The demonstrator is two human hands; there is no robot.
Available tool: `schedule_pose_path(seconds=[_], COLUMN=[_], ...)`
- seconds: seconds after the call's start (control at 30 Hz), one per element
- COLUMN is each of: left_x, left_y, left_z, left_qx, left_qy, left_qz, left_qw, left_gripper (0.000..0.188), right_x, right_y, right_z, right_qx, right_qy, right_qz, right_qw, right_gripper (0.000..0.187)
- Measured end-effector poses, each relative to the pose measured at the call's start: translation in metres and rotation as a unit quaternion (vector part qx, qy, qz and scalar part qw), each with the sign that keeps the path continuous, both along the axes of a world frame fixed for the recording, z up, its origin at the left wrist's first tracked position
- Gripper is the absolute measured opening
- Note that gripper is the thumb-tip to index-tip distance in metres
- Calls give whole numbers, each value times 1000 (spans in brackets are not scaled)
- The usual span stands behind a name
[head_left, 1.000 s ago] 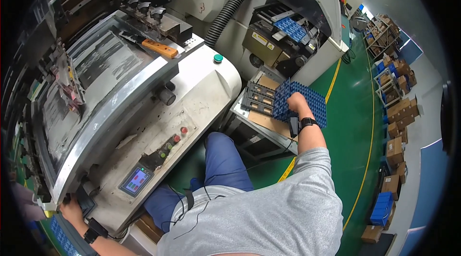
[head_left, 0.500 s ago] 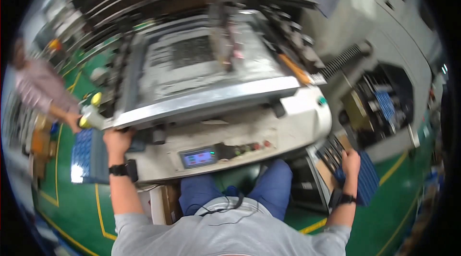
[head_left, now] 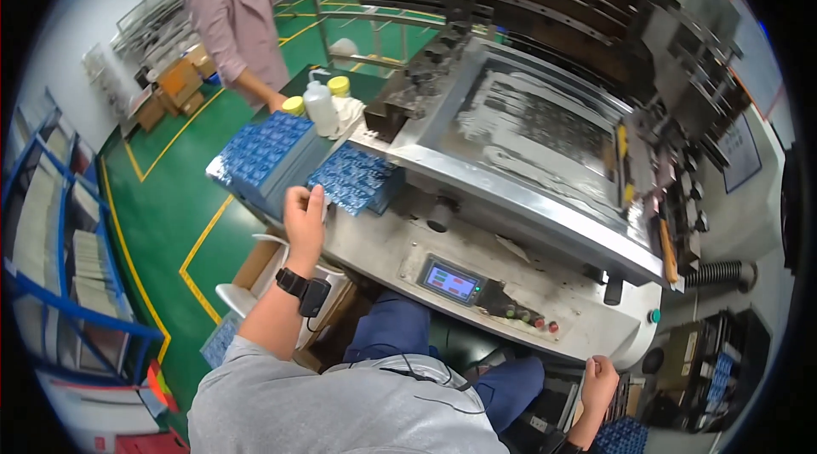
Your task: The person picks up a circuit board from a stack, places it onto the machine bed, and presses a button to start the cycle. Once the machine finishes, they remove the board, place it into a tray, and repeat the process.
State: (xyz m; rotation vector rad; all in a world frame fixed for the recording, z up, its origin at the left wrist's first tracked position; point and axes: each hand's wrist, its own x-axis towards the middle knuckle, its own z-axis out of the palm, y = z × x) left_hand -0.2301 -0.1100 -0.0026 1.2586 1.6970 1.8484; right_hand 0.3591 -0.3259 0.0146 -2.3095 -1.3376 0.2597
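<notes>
At the left of the machine, my left hand (head_left: 305, 217) is closed at the near left edge of a blue patterned flat panel (head_left: 356, 175), thumb pointing up and fingers curled in. A second stack with a blue patterned top (head_left: 268, 148) lies just left of it. My right hand (head_left: 599, 382) is held low at the right, below the machine's front edge, its fingers curled into a loose fist with nothing showing in them. The printing machine (head_left: 545, 305) has a metal-framed screen (head_left: 519, 186) smeared with grey paste.
White squeeze bottle (head_left: 321, 107) and yellow-lidded jars (head_left: 339, 85) stand behind the stacks, where a person in pink (head_left: 234, 20) reaches in. An orange-handled spatula (head_left: 668, 251) rests at the frame's right. Slotted rack (head_left: 719, 369) stands lower right; blue shelving (head_left: 72, 258) lies left.
My view has swung left, bringing the blue stacks nearer the middle. My left hand has left the screen frame's corner for the blue panel. My right hand is now raised off the rack.
</notes>
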Motion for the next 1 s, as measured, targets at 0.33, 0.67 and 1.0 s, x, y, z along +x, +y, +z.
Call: schedule_pose_path(seconds=[0.33, 0.67, 1.0], left_x=[41, 26, 16], left_y=[-4, 25, 115], left_z=[10, 40, 55], left_qx=[-145, -19, -4], left_qy=[-316, -146, -50], left_qz=[-220, -126, -94], left_qw=[911, 981, 994], left_gripper=[37, 40, 45], right_x=[-32, -40, -73], right_y=[7, -1, 12], right_z=[28, 39, 74], right_qx=[-9, -10, 14], right_qy=[-1, -16, -54], right_qz=[58, 70, 162], right_qw=[998, 997, 985], right_gripper=[18, 18, 23])
